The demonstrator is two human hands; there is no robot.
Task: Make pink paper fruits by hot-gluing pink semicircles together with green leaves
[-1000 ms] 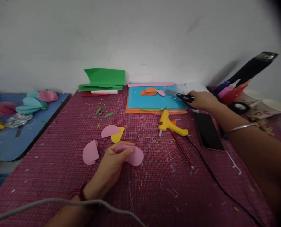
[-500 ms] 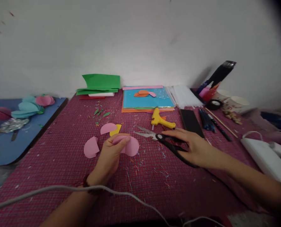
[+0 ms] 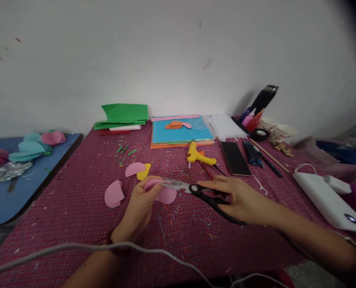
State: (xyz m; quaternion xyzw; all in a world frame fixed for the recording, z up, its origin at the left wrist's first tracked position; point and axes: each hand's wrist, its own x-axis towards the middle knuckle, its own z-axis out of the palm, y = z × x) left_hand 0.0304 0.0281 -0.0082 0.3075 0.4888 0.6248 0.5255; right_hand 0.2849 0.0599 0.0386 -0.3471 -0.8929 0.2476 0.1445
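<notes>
My left hand (image 3: 143, 199) pinches a rounded piece of pink paper (image 3: 167, 195) between thumb and fingers, above the checked cloth. In my right hand (image 3: 239, 200) is a pair of scissors (image 3: 206, 197) with black handles. Their blades reach left across the top edge of the pink paper, close to my left thumb, and look nearly closed. Left of my left hand lies a small stack of pink paper pieces (image 3: 113, 194). Just beyond that hand are a pink half-round piece (image 3: 135, 169) and a yellow piece (image 3: 143, 172).
A yellow glue gun (image 3: 199, 155) and a black phone (image 3: 235, 158) lie beyond the scissors. Coloured sheets (image 3: 181, 134) and folded green paper (image 3: 124, 115) rest by the wall. A white cable (image 3: 154, 251) crosses in front of my left forearm. Paper flowers (image 3: 31, 149) sit at left.
The scissors have moved left onto the pink paper, and their blades, spread apart before, have come together. My left hand still grips the paper. The view has shifted slightly.
</notes>
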